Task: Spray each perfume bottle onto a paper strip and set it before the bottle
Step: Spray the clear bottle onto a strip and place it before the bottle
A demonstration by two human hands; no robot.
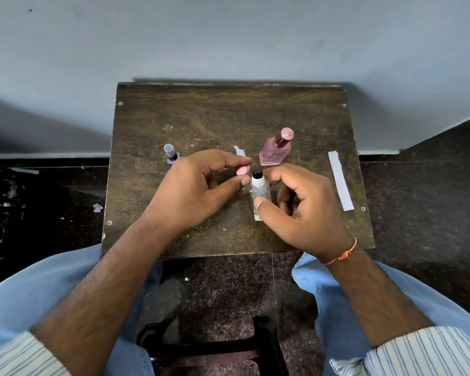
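Dark, scuffed wood forms the small table [228, 118], which stands on a speckled stone floor against a pale grey wall. Farthest left on it stands a small bottle [171, 153] with a clear cap over a dark neck; its contents cannot be made out. Next comes the left hand [198, 191], whose thumb and forefinger pinch a small pink cap [241, 170] (the rest of the fingers curl loosely under the palm). Just behind those fingertips a short curled paper strip [239, 151] lies on the wood. Just right of the pink cap stands a clear bottle [259, 189] with a black spray top and a white collar; it looks nearly empty of any coloured liquid, and it is upright. The right hand [307, 210] closes on it, the thumb pressed to the near face of the glass and the forefinger hooked round the far side by the collar, so the bottle sits at the fingertips rather than in the palm. A bit of white paper shows under the bottle's base. Behind stands a taller pink perfume bottle [276, 150], capped in pink, filled with rosy liquid. Well to the right, a long paper strip [340, 180] lies flat near the table's edge.
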